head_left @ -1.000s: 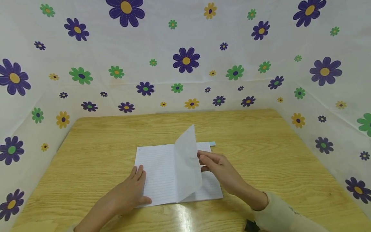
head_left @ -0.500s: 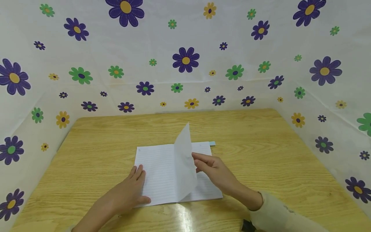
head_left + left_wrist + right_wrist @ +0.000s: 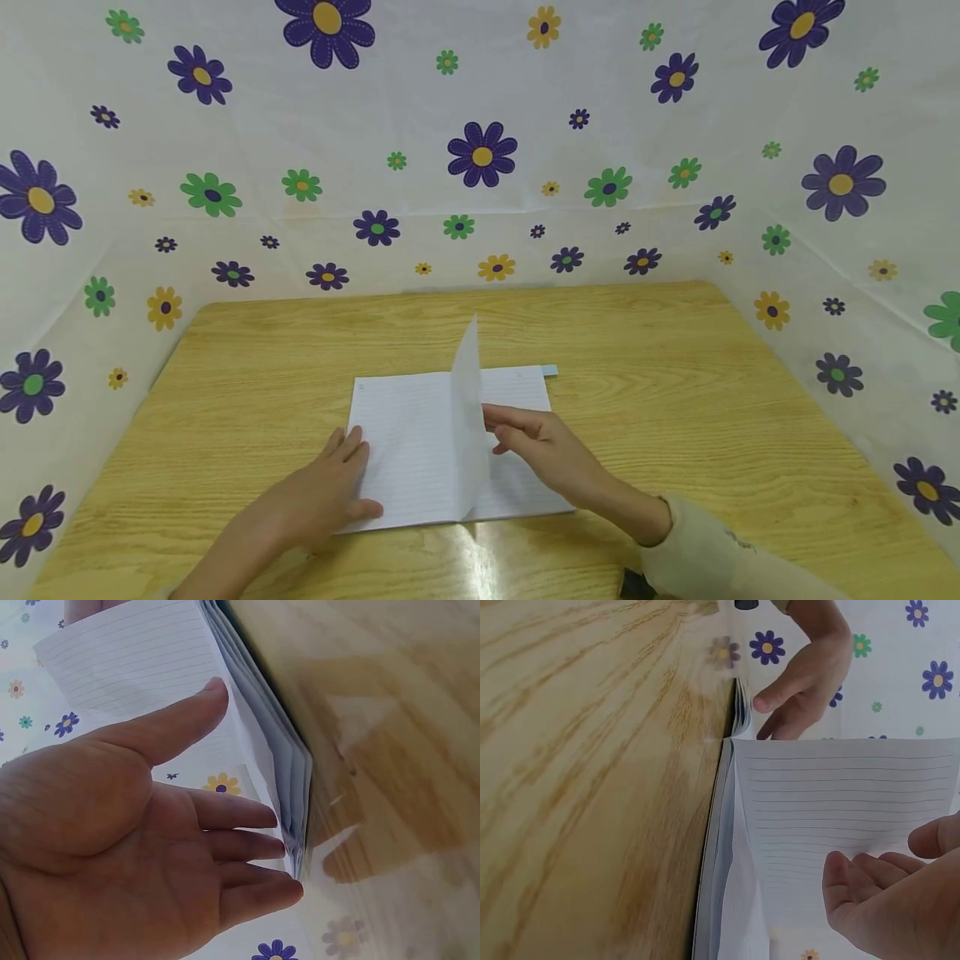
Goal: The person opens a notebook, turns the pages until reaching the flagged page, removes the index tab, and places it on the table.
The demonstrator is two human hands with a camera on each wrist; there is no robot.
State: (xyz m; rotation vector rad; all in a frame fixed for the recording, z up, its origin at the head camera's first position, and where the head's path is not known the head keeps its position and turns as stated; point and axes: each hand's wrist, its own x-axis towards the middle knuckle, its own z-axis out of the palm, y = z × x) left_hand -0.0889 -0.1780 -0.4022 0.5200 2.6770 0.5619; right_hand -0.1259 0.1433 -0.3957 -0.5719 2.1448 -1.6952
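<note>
A lined notebook (image 3: 405, 442) lies spread on the table, with one leaf (image 3: 468, 442) standing nearly upright from its middle fold. My left hand (image 3: 318, 492) rests at the left page's outer edge. The left wrist view has its thumb (image 3: 191, 716) over the page and its other fingertips at the stacked sheets' edge. My right hand (image 3: 555, 458) is on the right side of the raised leaf, its fingers extended against it and the thumb held apart. Seen from the right wrist, the fingers (image 3: 855, 881) bend slightly before the leaf's lined face.
A pale blue tab (image 3: 550, 371) sticks out at the notebook's top right corner. Wooden tabletop (image 3: 660, 358) surrounds the notebook. White cloth with printed flowers (image 3: 337, 125) hangs behind and along both sides. A small black object (image 3: 636, 585) shows by the right sleeve.
The raised leaf has swung leftward from leaning right to nearly upright. My right hand has moved left with it, its thumb now off the leaf's edge. My left hand has shifted slightly left.
</note>
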